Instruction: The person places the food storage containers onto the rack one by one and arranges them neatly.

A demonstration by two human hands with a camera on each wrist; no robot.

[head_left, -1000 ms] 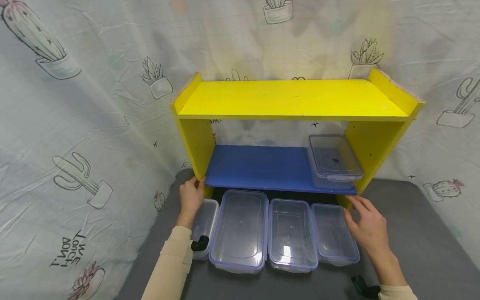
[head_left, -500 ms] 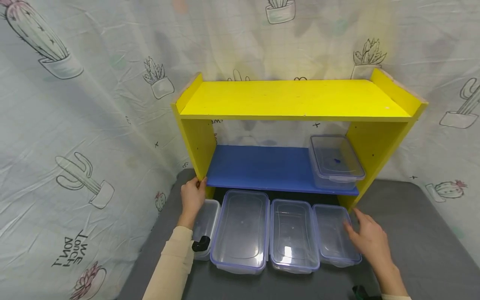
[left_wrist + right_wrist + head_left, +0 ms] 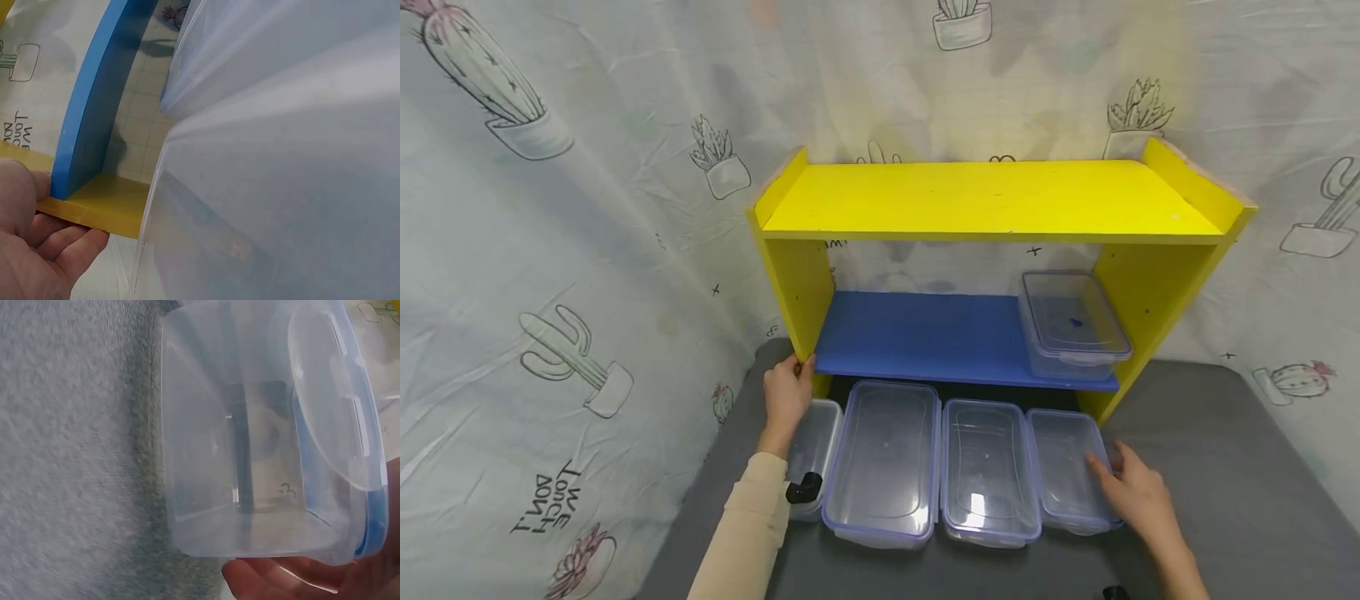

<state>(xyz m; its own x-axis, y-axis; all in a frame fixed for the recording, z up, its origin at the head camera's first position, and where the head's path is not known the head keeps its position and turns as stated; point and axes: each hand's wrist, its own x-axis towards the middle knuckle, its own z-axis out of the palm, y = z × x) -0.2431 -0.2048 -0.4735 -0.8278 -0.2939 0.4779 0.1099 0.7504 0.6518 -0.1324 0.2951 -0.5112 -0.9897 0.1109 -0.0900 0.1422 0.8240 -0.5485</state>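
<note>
My left hand point(image 3: 786, 396) grips the front edge of the left side panel of a yellow shelf unit point(image 3: 992, 196), just below its blue shelf board point(image 3: 917, 337). In the left wrist view its curled fingers point(image 3: 78, 250) lie against the yellow panel. My right hand point(image 3: 1138, 492) holds the right side of the rightmost clear food container point(image 3: 1067, 467), thumb over the lid edge. In the right wrist view its fingers point(image 3: 250, 575) lie along the container's side wall. Fingertips are partly hidden in the head view.
Beside that container stand a medium lidded container point(image 3: 988, 467), a large one point(image 3: 883, 458) and a left one point(image 3: 812, 442), partly behind my left arm. Another lidded container point(image 3: 1071, 325) sits at the blue board's right end. A grey surface point(image 3: 1247, 483) lies underneath; a cactus-print cloth point(image 3: 625, 292) hangs behind.
My right hand has moved down from the shelf's lower right corner to the side of the rightmost container. My left hand stays on the left panel. The containers look unmoved.
</note>
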